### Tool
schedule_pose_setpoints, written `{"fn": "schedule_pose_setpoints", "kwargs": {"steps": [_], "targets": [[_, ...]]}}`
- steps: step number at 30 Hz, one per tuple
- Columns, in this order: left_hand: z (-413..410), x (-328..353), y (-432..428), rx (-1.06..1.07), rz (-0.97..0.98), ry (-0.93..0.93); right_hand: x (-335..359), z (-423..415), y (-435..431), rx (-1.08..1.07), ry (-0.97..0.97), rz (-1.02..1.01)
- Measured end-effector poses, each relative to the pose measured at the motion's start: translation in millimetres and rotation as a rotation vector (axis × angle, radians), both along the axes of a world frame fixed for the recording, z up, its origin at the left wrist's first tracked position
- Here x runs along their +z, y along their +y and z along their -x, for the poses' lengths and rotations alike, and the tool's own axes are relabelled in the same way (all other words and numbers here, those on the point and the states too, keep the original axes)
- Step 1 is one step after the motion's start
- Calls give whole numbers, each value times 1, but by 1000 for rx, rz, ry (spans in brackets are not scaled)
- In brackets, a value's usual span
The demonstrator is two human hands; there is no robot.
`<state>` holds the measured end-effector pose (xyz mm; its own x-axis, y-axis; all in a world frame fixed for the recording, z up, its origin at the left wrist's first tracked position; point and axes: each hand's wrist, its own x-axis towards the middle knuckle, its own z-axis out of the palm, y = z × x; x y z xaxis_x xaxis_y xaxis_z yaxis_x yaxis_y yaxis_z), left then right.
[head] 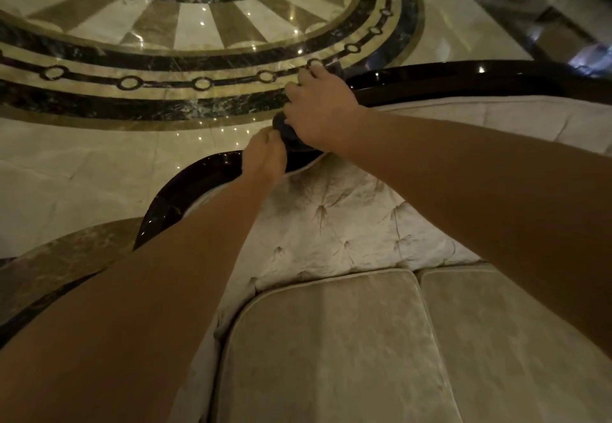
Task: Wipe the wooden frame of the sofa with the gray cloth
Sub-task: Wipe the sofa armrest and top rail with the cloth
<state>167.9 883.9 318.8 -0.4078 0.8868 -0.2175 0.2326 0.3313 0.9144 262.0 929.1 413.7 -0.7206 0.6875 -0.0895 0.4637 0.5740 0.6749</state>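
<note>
The sofa's dark glossy wooden frame (430, 79) curves along the top of the tufted beige backrest (337, 223). My right hand (321, 111) presses down on the frame's top rail with the gray cloth (286, 129) bunched under its palm; only a dark fold of cloth shows. My left hand (265, 157) is closed on the lower end of that cloth, right on the frame where the rail dips. Both forearms reach out over the seat.
Two beige seat cushions (331, 339) lie below my arms. Behind the sofa spreads polished marble floor (99, 164) with a dark and cream circular inlay (198, 25). A round marble surface (66, 257) sits at the left beside the frame's end.
</note>
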Motion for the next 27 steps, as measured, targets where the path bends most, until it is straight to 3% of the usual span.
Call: {"fn": "schedule_pose_setpoints", "kwargs": {"steps": [3,6,8,10,13,15,18,21,24,27], "targets": [[-16,29,10,139,-102,-179,-5,-19,0,55,313,112],[-27,49,9,138,-315,-36,-7,-43,7,-16,558,75],[-38,61,11,8,-432,110,-2,-75,14,-85,658,31],[-54,73,22,-178,-436,371,5,-114,26,-143,717,5],[-83,82,39,-315,-161,888,17,-182,50,-241,786,29],[-107,85,46,-348,-140,1066,25,-224,64,-349,821,42],[-154,97,65,-369,-110,958,24,-251,75,-464,831,44],[-184,117,85,-236,135,804,21,-239,70,-413,842,99],[-187,119,86,-186,232,904,25,-278,75,-322,817,157],[-190,118,81,-175,246,943,27,-364,96,-539,908,172]]}}
